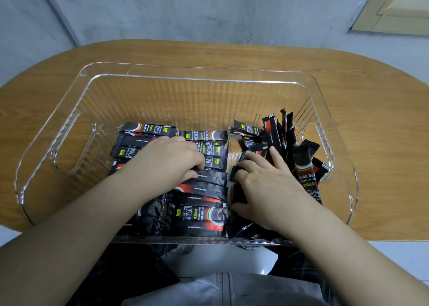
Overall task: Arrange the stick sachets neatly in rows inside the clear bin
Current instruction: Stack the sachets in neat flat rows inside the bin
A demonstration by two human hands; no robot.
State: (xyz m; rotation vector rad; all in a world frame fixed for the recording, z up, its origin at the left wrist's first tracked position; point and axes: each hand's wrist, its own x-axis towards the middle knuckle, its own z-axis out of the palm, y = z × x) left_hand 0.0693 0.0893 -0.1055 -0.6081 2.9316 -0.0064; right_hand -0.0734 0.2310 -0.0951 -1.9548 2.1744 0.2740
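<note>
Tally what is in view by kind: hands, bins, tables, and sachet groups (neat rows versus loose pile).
Hands: 2, left hand and right hand
Clear bin: 1
Wooden table: 1
Sachet groups: 2, flat rows and loose pile
Total: 6

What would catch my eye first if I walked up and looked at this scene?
Most striking is the big clear bin on the wooden table, filled along its near side with black stick sachets. On the left and middle they lie flat in tidy rows, where the left hand rests on them. On the right, a jumbled pile stands at all angles, with the right hand reaching in and gripping some.
</note>
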